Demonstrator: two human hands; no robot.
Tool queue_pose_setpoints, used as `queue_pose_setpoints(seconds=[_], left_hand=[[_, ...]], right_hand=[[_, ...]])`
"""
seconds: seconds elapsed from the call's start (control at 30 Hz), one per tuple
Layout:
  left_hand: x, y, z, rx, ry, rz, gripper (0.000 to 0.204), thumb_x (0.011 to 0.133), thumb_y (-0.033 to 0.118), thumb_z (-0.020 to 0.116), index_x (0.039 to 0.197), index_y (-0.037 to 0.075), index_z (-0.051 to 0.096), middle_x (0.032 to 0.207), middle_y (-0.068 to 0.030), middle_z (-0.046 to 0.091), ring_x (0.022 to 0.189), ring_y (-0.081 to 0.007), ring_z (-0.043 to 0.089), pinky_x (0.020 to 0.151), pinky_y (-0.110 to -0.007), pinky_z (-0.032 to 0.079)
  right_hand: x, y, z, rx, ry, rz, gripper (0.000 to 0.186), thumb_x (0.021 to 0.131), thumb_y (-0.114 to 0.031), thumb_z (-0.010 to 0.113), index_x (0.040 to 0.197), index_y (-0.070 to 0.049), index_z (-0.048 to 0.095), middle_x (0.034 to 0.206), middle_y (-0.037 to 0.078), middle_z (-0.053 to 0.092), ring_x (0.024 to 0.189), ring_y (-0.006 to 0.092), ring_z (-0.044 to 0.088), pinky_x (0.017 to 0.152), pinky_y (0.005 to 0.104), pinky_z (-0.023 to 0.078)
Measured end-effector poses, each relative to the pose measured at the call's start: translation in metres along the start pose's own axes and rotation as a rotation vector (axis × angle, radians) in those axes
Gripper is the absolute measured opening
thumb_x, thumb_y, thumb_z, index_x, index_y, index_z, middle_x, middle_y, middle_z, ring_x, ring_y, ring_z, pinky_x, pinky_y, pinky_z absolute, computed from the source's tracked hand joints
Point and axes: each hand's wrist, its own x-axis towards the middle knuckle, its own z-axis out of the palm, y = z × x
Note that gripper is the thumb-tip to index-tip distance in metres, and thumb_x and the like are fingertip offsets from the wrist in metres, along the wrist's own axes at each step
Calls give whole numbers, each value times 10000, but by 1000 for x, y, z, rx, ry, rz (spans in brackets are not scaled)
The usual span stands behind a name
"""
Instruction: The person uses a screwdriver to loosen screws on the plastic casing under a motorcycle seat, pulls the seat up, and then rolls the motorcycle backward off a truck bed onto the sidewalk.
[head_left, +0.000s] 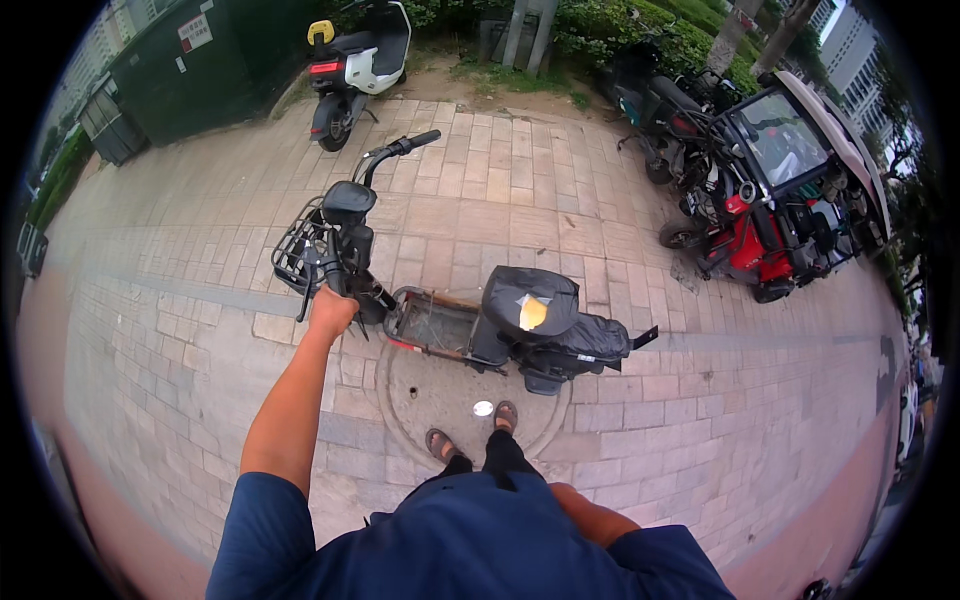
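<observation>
A black electric bike (pixel 530 350) stands side-on in front of me, with a wire front basket (pixel 296 250) at the left, a bare footboard (pixel 440 325) and a dark covered seat (pixel 525 285) with a torn patch showing yellow. My left hand (pixel 332 310) is closed round the bike's near handlebar grip. My right forearm bends back behind my body, so the hand is hidden. My sandalled feet are on a round concrete cover (pixel 425 395) beside the bike.
Beyond the bike, a white scooter (pixel 370 65) stands near a green metal box (pixel 185 75). At the right are several parked scooters and a red vehicle with a canopy (pixel 755 250). Shrubs, a post and trees border the brick paving (pixel 520 185) at the back.
</observation>
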Motion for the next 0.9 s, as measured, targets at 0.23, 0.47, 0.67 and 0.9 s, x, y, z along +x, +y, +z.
queue_pose_setpoints(seconds=[0.23, 0.47, 0.67, 0.9], left_hand=[[-36, 17, -11, 24, -30, 69, 490, 726, 166, 739, 1148, -67, 652, 1058, -284, 755, 1052, -423, 739, 923, -448, 567], [-31, -4, -2, 65, 7, -3, 456, 731, 169, 737, 1124, -46, 651, 969, -252, 743, 943, -432, 732, 872, -464, 570], [-32, -10, 4, 31, 1, -57, 415, 761, 135, 719, 1141, -21, 661, 971, -209, 738, 934, -373, 731, 873, -435, 562], [-39, -12, -2, 86, 28, -81, 312, 844, 98, 673, 1137, -10, 672, 942, -203, 730, 874, -354, 721, 826, -426, 558]], right_hand=[[21, -23, -92, -16, 208, 36, 574, 939, -360, 683, 1433, -73, 633, 1370, 243, 690, 1279, 391, 665, 1089, 507, 520], [77, -72, -262, 121, 782, 13, 947, 864, -349, 785, 1621, 8, 341, 1619, 294, 426, 1455, 460, 478, 1200, 490, 425], [114, -127, -379, 149, 951, -110, 930, 862, -316, 816, 1612, -20, 351, 1624, 270, 408, 1502, 434, 421, 1202, 511, 396], [198, -132, -392, -147, 610, 134, 987, 777, -311, 884, 1593, -58, 391, 1624, 223, 395, 1508, 399, 401, 1196, 502, 420]])
